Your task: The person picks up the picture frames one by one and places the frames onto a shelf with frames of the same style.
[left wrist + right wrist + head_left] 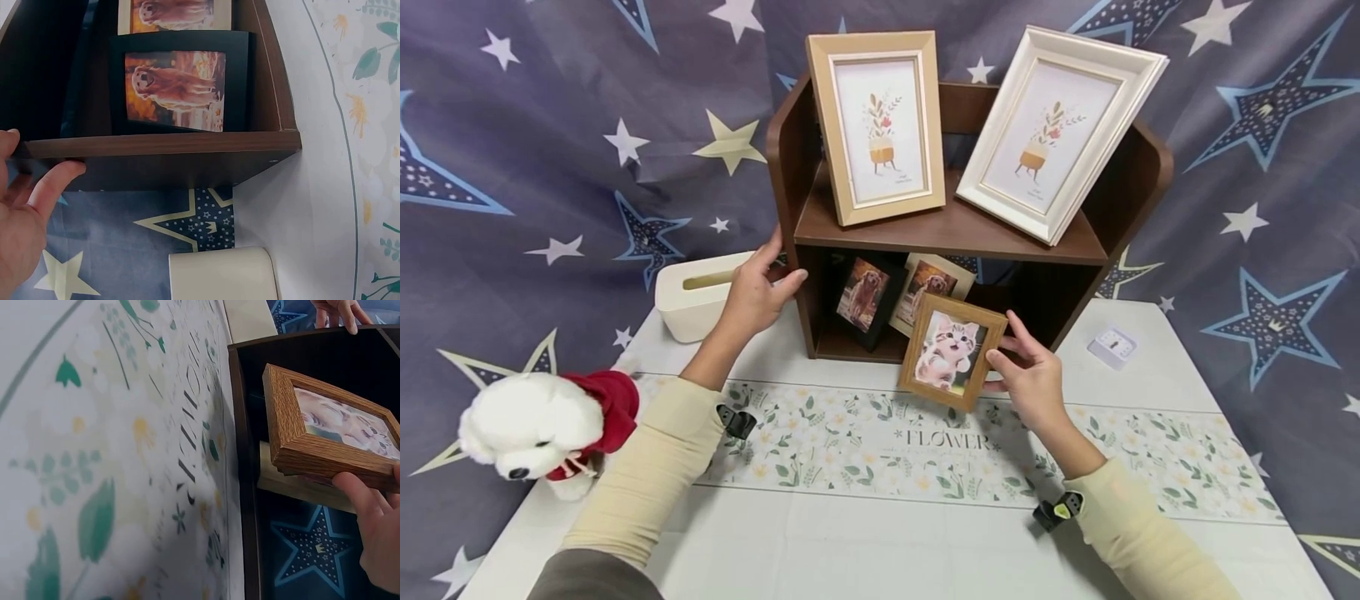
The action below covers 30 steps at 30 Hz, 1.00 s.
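Note:
A brown wooden photo frame with a kitten picture is held by its right edge in my right hand, tilted in front of the lower compartment of a dark brown shelf. The thumb lies along the frame's side in the right wrist view. My left hand grips the shelf's left side panel, thumb against its outer face. Inside the lower compartment stand a black photo frame and a cream photo frame, both with dog pictures. The kitten frame overlaps the cream one in the head view.
On the shelf top lean a tan picture frame and a white picture frame. A cream tissue box stands left of the shelf, a white plush dog further left. A small clear case lies right. A floral runner crosses the table.

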Motion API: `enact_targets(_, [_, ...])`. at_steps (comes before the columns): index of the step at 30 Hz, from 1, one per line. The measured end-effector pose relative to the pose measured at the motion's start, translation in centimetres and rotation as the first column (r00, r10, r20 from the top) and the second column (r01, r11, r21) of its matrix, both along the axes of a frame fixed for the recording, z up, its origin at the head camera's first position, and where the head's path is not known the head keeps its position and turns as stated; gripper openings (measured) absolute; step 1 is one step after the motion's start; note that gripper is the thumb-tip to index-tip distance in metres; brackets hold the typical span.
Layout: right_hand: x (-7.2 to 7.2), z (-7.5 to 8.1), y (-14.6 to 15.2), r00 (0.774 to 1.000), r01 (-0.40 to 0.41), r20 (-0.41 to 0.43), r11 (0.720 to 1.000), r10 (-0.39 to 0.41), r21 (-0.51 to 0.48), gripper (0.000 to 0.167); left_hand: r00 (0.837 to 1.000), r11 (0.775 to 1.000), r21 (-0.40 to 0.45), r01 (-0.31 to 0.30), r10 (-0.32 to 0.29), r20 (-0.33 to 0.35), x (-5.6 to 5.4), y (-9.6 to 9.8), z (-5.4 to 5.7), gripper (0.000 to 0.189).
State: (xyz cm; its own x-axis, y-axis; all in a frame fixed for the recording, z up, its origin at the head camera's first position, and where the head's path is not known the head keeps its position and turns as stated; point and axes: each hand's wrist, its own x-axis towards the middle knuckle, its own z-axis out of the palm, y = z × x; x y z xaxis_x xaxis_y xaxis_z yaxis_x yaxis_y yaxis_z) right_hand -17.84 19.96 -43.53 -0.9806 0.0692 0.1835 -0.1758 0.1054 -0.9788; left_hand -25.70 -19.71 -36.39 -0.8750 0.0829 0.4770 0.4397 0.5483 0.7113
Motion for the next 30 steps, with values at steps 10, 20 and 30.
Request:
enact_targets(10, [0.1, 0.2, 1.7, 0.999, 0.050, 0.001, 0.998, -0.050, -0.047, 0.069, 1.000, 1.000, 0.028, 0.005, -0.005, 0.022, 0.2, 0.2, 0.1, 0.077])
enact_targets(20, [0.0, 0.8, 3.2, 0.993, 0.115, -0.005, 0.981, -0.117, -0.153, 0.069, 1.000, 1.000, 0.024, -0.001, 0.001, 0.019, 0.3, 0.2, 0.2, 0.077])
enact_targets(30, [-0.3, 1.1, 4.3, 0.983, 0.166, -0.046, 0.967, -0.177, -0.193, 0.070, 1.000, 1.000, 0.014, -0.005, 0.005, 0.003, 0.2, -0.1, 0.0, 0.077])
